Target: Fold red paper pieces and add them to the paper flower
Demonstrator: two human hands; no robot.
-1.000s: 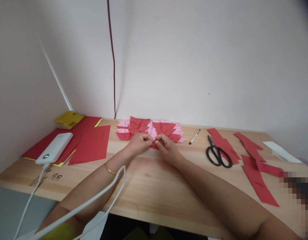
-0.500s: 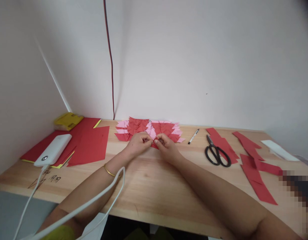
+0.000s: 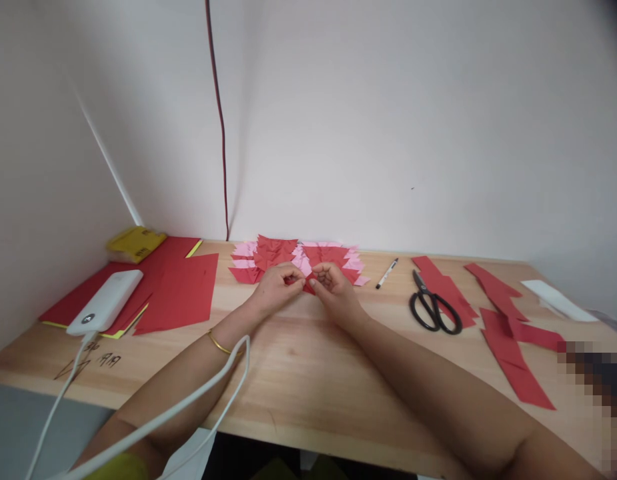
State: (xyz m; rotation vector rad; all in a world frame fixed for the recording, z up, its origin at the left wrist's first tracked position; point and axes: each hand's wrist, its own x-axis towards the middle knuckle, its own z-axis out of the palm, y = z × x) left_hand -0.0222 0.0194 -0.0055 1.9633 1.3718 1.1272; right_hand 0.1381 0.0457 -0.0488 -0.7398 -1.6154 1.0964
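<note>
Red paper (image 3: 309,287), paper bundles (image 3: 275,251) — red and pink, black-handled scissors (image 3: 424,289), yellow packet (image 3: 137,244)

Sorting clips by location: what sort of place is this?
Probably a papercraft workspace, though home or workshop I can't tell: a wooden table against a pale wall, bearing folded red and pink paper pieces, black-handled scissors and cut red paper strips.
</note>
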